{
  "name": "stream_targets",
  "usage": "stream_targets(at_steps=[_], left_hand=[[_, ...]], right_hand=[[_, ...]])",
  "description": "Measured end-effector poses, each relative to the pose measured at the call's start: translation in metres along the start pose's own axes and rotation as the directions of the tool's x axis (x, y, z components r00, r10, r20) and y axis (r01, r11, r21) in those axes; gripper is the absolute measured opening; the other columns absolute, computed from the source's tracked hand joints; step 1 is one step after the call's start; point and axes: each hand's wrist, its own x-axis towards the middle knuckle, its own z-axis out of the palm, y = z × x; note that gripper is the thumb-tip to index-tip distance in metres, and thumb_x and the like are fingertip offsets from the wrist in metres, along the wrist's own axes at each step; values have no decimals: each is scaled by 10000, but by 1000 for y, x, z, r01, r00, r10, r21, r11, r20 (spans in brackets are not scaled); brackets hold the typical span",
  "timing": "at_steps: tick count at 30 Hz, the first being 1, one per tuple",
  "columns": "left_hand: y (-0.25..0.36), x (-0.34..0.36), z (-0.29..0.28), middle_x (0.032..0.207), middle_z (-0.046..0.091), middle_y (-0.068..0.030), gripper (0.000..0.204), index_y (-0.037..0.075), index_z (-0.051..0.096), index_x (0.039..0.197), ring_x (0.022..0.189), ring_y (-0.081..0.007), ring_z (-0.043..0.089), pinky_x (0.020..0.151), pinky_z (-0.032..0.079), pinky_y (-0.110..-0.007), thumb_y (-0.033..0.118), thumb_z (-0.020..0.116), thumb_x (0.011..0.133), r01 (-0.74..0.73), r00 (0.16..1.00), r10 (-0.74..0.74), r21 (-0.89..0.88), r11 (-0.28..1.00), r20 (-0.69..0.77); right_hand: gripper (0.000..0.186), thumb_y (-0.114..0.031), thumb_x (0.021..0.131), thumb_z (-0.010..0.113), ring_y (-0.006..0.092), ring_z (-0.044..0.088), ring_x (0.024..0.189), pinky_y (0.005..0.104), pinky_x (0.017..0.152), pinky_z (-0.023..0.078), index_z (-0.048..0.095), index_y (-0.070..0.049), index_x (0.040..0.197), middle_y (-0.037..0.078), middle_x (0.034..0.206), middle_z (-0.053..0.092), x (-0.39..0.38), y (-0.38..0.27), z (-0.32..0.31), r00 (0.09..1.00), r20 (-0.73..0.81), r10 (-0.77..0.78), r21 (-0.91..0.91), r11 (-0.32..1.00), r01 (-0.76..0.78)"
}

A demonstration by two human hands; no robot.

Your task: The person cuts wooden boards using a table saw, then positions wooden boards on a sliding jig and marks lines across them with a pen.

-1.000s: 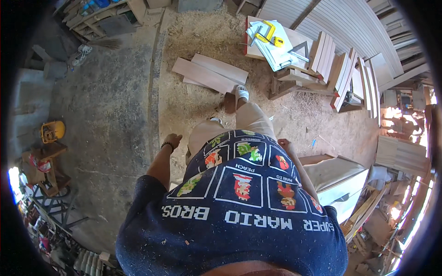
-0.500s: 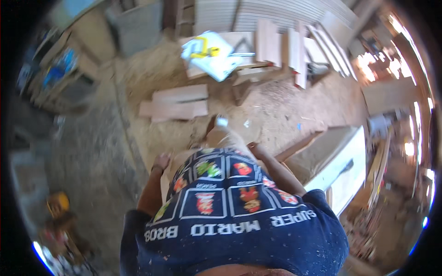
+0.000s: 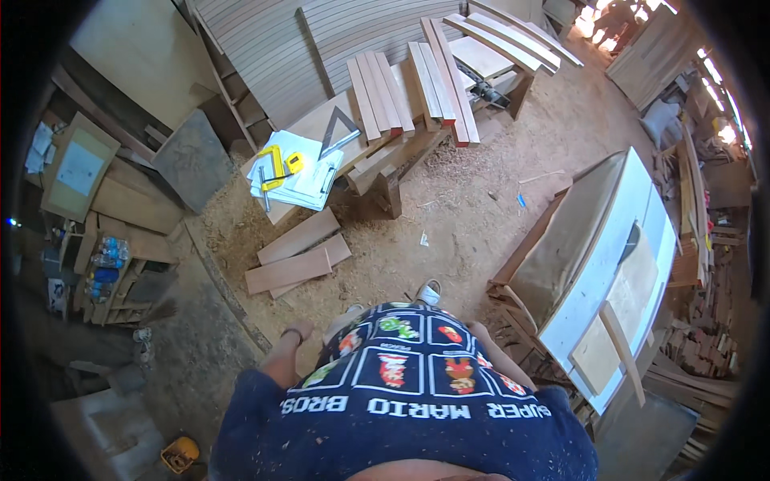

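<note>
L hand (image 3: 300, 329) hangs low by the hip, dark bracelet (image 3: 293, 333) at the wrist; too small & soft to tell if fingers are spread, pressed together or pinching smth. R hand (image 3: 475, 328) is at the other hip, mostly behind the shirt, so can't tell its grip either.

Nearest the L hand: loose floor boards (image 3: 289, 270), a few flat pcs overlapping on the sawdusty floor (image 3: 385, 272), ahead & a bit L, well short of touching. R of the R hand, apart from it: big white-faced panel unit (image 3: 589, 260), tilted in view, w/ a narrow wood strip (image 3: 622, 353) lying across it.

Writing: navy shirt (image 3: 409, 437) has a row of big white block caps, upside down in view, plus boxed pixel-style figures w/ small captions. Papers (image 3: 301, 192) on the L end of the workbench (image 3: 341, 104) carry faint marks, too tiny to read. Yellow clamp (image 3: 277, 164) lies on them, yellow tape measure (image 3: 295, 163) just beside it; set square (image 3: 333, 132) at the papers' R edge. Farther R, planks (image 3: 373, 92) lie side by side across the bench, some w/ red ends. Bottles (image 3: 108, 260) stand on a shelf far L, labels unreadable.
</note>
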Motion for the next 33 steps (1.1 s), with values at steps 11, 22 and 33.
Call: stream_targets(at_steps=[11, 22, 33], left_hand=[[285, 74, -308, 1224, 649, -178, 506, 95, 663, 1199, 1155, -342, 602, 998, 461, -426, 495, 553, 908, -359, 901, 169, -468, 808, -400], [391, 152, -392, 797, 714, -94, 435, 115, 731, 920, 786, -224, 693, 765, 531, -366, 506, 540, 922, -415, 909, 296, -584, 697, -293], [408, 265, -601, 1232, 614, -295, 744, -91, 627, 1175, 1221, -393, 561, 1038, 437, -430, 588, 559, 876, -309, 774, -125, -543, 781, -620]], right_hand=[[592, -536, 931, 498, 328, 667, 1055, 403, 931, 515, 673, -33, 1189, 215, 1156, 681, -37, 60, -53, 963, 149, 226, 406, 873, -268], [604, -543, 934, 492, 330, 662, 1064, 406, 939, 513, 656, -32, 1211, 213, 1177, 670, -6, 74, -62, 958, 167, 234, 647, 707, -286], [616, -550, 938, 485, 332, 657, 1073, 408, 946, 510, 639, -32, 1234, 211, 1198, 660, 56, 23, -139, 958, 95, 270, 798, 555, -236]])
